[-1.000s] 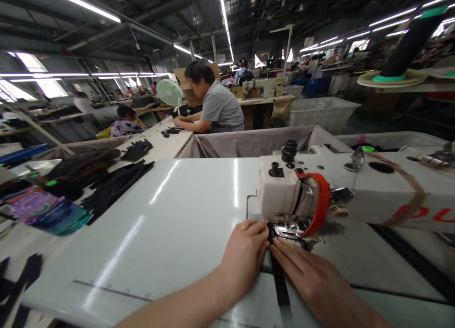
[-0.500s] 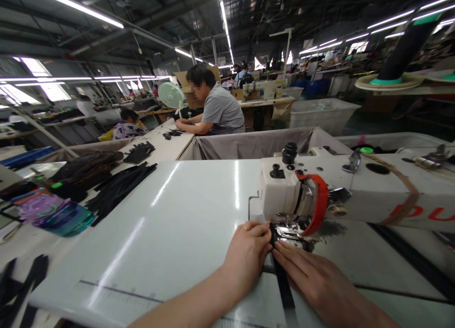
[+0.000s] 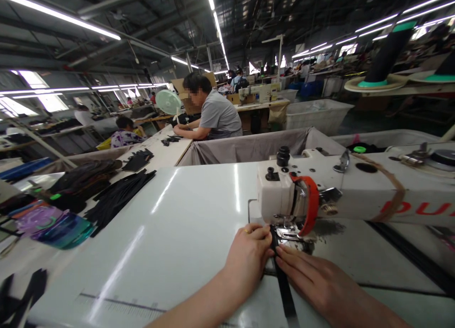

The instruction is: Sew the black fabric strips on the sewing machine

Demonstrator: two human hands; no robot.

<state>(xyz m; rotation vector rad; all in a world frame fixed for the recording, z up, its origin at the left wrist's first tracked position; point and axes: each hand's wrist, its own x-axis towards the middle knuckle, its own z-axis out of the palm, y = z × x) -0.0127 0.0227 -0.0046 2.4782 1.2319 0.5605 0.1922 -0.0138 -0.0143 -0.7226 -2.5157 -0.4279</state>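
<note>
A black strip (image 3: 285,290) runs from the presser foot area of a white sewing machine (image 3: 275,193) toward the table's near edge. My left hand (image 3: 249,252) is at the strip's left side by the needle area, fingers bent and pressed together on it. From the right, my right hand (image 3: 313,276) lies against the strip with its fingers together, fingertips close to those of my left hand. The needle itself is too small to make out behind the orange guard (image 3: 310,205).
Black strips (image 3: 121,195) and a purple-blue bottle (image 3: 55,226) lie on the left side table. A grey cloth-lined bin (image 3: 245,148) stands behind the machine table. Beyond it a person in grey (image 3: 219,111) leans over a work surface. Thread cones (image 3: 387,58) are at upper right.
The view has shifted slightly, so the machine appears a little farther left. Both hands remain at nearly the same place on the strip.
</note>
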